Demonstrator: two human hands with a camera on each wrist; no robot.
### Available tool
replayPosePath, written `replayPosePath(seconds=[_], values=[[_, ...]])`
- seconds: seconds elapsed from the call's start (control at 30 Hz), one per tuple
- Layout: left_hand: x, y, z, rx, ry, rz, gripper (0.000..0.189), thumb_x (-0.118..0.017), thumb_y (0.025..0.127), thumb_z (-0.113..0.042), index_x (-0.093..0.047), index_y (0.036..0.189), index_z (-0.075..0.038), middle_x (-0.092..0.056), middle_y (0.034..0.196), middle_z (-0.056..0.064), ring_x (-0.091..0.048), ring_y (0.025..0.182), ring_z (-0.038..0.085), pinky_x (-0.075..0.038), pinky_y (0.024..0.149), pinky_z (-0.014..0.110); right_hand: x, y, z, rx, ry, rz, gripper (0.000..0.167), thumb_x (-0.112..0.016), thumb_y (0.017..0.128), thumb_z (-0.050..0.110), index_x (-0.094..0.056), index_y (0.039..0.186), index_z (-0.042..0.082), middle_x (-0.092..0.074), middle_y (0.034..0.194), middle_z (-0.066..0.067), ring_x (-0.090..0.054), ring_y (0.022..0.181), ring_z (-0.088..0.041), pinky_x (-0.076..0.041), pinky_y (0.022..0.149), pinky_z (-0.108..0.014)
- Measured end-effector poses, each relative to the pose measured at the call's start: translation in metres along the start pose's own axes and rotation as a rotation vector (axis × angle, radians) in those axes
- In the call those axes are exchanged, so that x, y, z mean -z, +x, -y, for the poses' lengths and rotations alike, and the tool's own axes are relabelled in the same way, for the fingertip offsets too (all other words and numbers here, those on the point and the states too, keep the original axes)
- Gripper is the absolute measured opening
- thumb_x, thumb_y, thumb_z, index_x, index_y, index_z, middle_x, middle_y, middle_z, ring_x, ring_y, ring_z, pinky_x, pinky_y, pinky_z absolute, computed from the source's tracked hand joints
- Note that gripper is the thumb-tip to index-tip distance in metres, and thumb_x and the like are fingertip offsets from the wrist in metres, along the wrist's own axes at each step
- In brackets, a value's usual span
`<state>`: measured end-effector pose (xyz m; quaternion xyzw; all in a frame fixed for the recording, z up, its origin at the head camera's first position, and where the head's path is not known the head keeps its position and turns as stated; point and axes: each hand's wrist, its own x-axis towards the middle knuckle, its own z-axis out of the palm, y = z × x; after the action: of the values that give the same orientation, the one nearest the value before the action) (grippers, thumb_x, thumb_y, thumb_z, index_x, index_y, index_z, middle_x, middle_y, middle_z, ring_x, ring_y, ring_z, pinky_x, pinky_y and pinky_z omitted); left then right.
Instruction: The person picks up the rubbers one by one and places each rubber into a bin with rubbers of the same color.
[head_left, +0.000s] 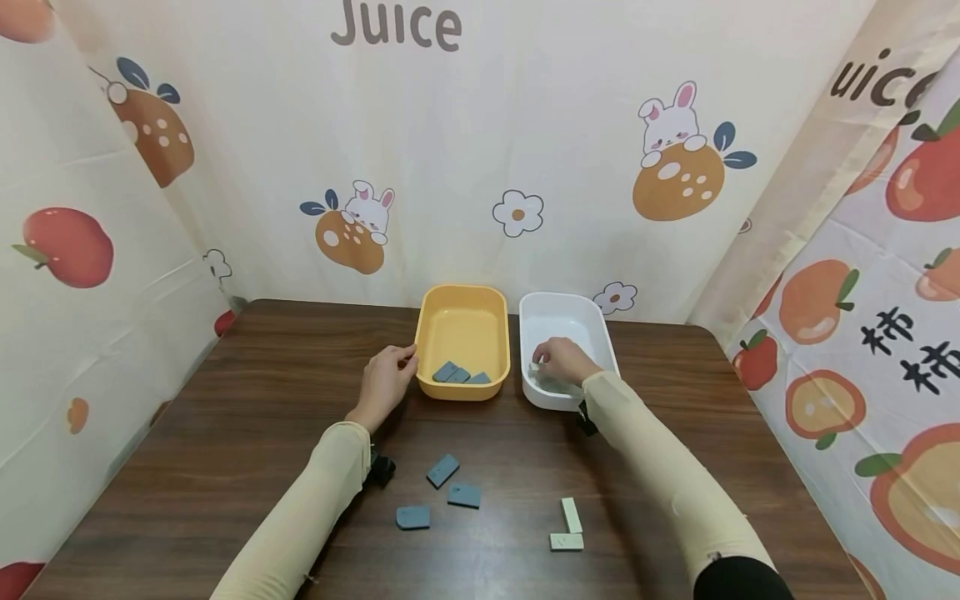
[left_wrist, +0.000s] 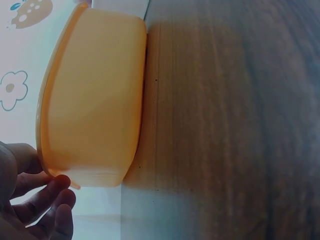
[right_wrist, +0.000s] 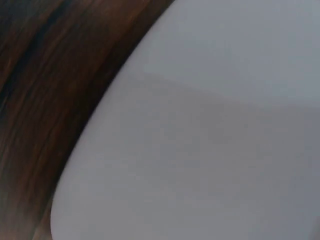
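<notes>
A small pale green piece (head_left: pixel 535 366) shows at the fingertips of the right hand (head_left: pixel 566 360), inside the white rectangular bin (head_left: pixel 555 403); whether that grip pinches it, one cannot tell. The left hand's (head_left: pixel 384 383) grip pinches the rim of the yellow rectangular bin (head_left: pixel 462 393), where blue-grey rectangular slabs (head_left: pixel 446 372) lie. Three similar slabs (head_left: pixel 464 497) and two pale green blocks (head_left: pixel 566 542) rest on the brown wood-grain desk (head_left: pixel 262 400).
</notes>
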<state>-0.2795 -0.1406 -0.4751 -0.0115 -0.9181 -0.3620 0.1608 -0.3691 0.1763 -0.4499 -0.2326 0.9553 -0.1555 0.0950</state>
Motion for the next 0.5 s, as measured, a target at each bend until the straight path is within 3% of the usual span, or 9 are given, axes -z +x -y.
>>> replayPosePath(seconds=[0.33, 0.5], values=[[0.0, 0.001, -0.001, 0.008, -0.015, 0.007, 0.033, -0.06, 0.096, -0.018, -0.066, 0.126, -0.006, -0.069, 0.11, 0.013, -0.063, 0.088, 0.025, -0.05, 0.073, 0.037, -0.011, 0.009, -0.001, -0.043, -0.015, 0.057, 0.023, -0.062, 0.083, 0.008, -0.074, 0.103, 0.007, -0.071, 0.099, -0.01, -0.062, 0.093, -0.023, -0.049, 0.088, -0.04], [0.0, 0.001, 0.001, 0.014, -0.021, 0.005, 0.033, -0.059, 0.096, -0.018, -0.065, 0.126, -0.006, -0.069, 0.111, 0.013, -0.063, 0.089, 0.026, -0.051, 0.074, 0.038, -0.004, 0.003, 0.003, -0.042, 0.039, 0.014, 0.023, -0.064, 0.087, 0.014, -0.072, 0.106, 0.005, -0.069, 0.099, -0.012, -0.061, 0.092, -0.024, -0.049, 0.086, -0.041]])
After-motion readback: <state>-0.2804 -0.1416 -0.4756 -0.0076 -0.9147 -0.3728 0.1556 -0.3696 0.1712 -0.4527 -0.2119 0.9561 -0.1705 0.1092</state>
